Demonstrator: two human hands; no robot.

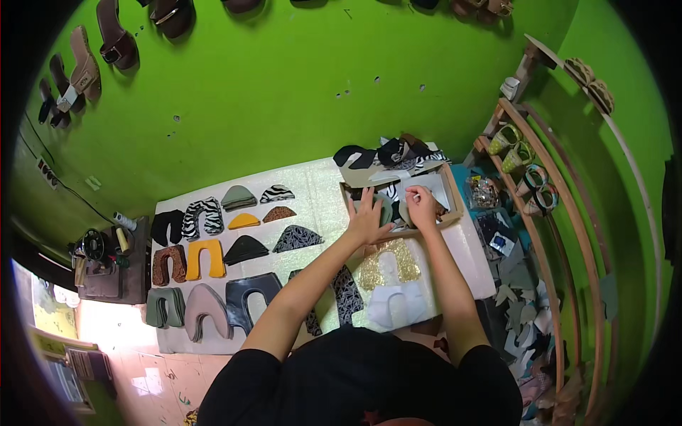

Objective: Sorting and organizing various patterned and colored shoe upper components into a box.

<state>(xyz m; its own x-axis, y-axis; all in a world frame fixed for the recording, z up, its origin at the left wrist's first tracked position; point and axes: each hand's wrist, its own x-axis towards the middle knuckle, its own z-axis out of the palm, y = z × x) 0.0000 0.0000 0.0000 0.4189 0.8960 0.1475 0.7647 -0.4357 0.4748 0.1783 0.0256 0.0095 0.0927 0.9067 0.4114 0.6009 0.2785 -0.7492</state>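
Observation:
Both hands are in an open cardboard box (453, 186) of cut shoe-upper pieces at the table's right end. My left hand (366, 217) lies with fingers spread over the box's left part, against grey-green cut pieces (385, 210). At the box's right side, my right hand (422, 207) is closed, its fingers curled inward beside the grey-green and black pieces. What it grips, if anything, is hidden. A zebra-print piece (389, 190) shows between the hands. Below the box lie gold glitter U-shaped pieces (407, 264) and white ones (398, 305).
Stacks of cut pieces stand in rows on the white table (312, 186), among them yellow U-shapes (206, 259) and zebra-print ones (202, 216). Dark scraps (394, 150) lie behind the box. A wooden rack (540, 184) with sandals rises at right; a sewing machine (99, 248) stands left.

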